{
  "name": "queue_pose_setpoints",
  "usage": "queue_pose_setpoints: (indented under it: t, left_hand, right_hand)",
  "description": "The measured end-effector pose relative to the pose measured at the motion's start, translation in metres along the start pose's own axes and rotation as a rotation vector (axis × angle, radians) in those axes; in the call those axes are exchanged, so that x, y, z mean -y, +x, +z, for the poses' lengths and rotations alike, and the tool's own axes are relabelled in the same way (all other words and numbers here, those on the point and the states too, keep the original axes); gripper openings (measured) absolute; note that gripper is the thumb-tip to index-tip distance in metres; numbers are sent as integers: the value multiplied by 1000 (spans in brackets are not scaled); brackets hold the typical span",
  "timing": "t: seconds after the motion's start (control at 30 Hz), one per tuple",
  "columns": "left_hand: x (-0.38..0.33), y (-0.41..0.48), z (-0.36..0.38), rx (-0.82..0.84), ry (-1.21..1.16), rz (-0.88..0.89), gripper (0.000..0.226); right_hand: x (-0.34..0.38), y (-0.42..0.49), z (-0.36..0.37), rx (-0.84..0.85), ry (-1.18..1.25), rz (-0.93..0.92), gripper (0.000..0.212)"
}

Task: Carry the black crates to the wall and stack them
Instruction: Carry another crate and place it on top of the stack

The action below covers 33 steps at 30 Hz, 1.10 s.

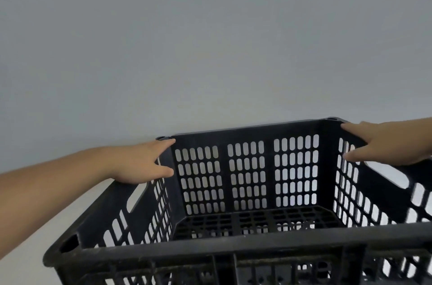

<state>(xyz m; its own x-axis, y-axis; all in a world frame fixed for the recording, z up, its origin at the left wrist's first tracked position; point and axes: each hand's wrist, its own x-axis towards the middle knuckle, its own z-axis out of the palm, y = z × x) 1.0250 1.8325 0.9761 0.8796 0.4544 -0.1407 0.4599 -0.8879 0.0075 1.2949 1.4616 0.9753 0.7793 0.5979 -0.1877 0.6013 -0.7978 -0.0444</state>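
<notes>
Against pale wall, slotted black plastic crate, hands on rims

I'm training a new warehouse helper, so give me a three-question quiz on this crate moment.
1. True or false: the black crate is empty.
2. Where do the left hand and right hand rest? A) on the crate's side rims near the far corners B) inside on the floor grid C) on the near rim
3. What plain surface stands just behind the crate?

Key: 1 true; 2 A; 3 the wall.
</notes>
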Motion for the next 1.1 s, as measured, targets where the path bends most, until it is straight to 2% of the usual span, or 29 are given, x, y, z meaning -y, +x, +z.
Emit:
queue_pose_setpoints:
  t: [0.07, 0.1, 0.17, 0.33, 0.43, 0.6, 0.77, 0.87, 1.1]
  left_hand:
    - [-14, 10, -16, -11, 24, 12, 83]
    - [-23, 18, -24, -33, 35, 26, 81]
    - [-46, 32, -39, -73, 69, 55, 76]
    - [-102, 66, -50, -114, 143, 114, 73]
    - [-122, 83, -37, -75, 130, 130, 76]
    - [-135, 98, -4, -4, 74, 108, 79]
    - [-133, 102, -9, 40, 37, 100, 80]
    - [-133, 103, -9, 55, 53, 100, 82]
    - [-133, 104, -10, 57, 5, 80, 86]
  right_hand:
    - [24, 3, -10, -45, -23, -61, 99]
    - [37, 5, -16, -76, -28, -114, 88]
    - [68, 10, -27, -100, -53, -192, 82]
    - [142, 45, -33, -130, -59, -298, 81]
    - [167, 66, -22, -112, -95, -279, 78]
    - [168, 86, 2, -123, -208, -159, 71]
    - [166, 94, -1, -115, -256, -174, 65]
    - [164, 95, -3, -82, -265, -186, 70]
    - [161, 94, -19, 20, -176, -125, 100]
